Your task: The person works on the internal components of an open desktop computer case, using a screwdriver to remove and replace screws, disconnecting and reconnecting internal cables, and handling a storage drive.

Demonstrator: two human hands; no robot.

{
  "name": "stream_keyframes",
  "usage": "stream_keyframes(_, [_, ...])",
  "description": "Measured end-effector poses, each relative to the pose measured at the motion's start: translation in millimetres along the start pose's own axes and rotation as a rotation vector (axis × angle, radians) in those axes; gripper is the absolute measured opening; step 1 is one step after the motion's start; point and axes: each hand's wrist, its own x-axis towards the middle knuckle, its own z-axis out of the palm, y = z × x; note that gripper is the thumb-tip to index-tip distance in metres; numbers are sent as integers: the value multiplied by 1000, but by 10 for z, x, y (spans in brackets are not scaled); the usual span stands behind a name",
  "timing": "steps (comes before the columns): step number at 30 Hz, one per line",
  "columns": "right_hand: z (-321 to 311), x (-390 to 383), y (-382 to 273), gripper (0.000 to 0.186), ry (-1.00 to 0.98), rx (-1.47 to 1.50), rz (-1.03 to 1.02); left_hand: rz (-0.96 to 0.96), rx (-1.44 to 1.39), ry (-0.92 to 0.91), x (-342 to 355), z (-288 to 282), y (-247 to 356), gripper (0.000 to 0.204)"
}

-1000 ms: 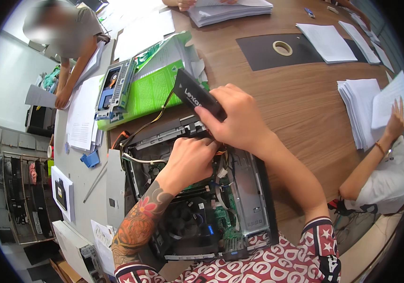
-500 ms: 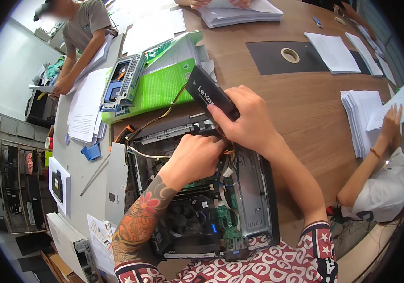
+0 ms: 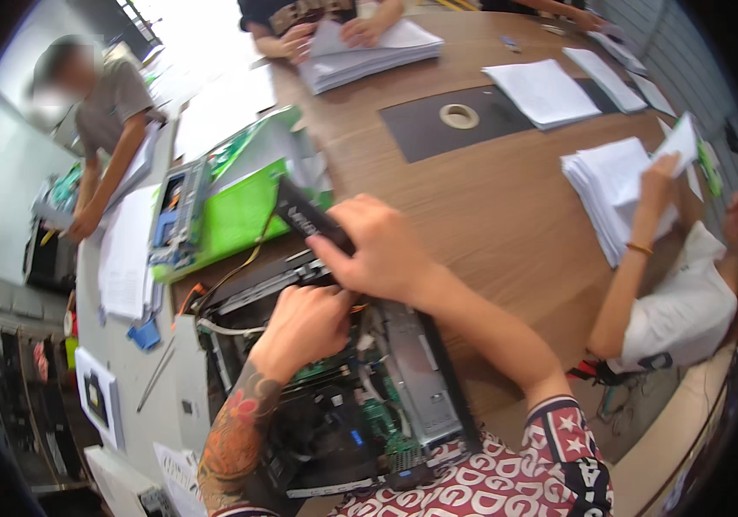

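My right hand [image 3: 382, 246] grips a thin black solid-state drive [image 3: 307, 215] with pale lettering, holding it tilted above the far end of an opened desktop computer case [image 3: 425, 379]. A yellow-and-black cable [image 3: 257, 248] runs from near the drive's far end down toward the case's left side. My left hand [image 3: 300, 326] reaches into the case below the drive, fingers curled together. Its fingertips are hidden, with orange wires [image 3: 360, 306] close beside them. Inside the case are a green circuit board [image 3: 382, 422] and a dark fan housing [image 3: 309, 431].
Left of the case lie a metal drive cage [image 3: 178, 211], a green package [image 3: 240, 220], a blue plastic piece [image 3: 143, 334] and a long thin rod [image 3: 155, 375]. Paper stacks [image 3: 606, 185] and a tape roll [image 3: 458, 116] sit across the table. Several people handle papers around it.
My view has shifted, so the case and both hands appear lower and farther left. The drive shows its face more narrowly. My right hand still grips it, and my left stays inside the case.
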Motion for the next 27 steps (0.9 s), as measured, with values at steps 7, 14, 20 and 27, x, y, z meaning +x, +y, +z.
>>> stream_keyframes(7, [-84,-37,46,31,-53,-15,58,44,13,14,57,59,41,17])
stream_keyframes(14, [-31,24,-35,24,-19,-36,59,-15,-33,24,-64,22,-46,24])
stream_keyframes(20, [0,58,-85,20,-32,38,80,-39,-85,142,-534,-340,-23,20])
stream_keyframes(27, [-15,10,-73,20,-67,27,117,-392,-247,678,-1530,-1001,-588,15])
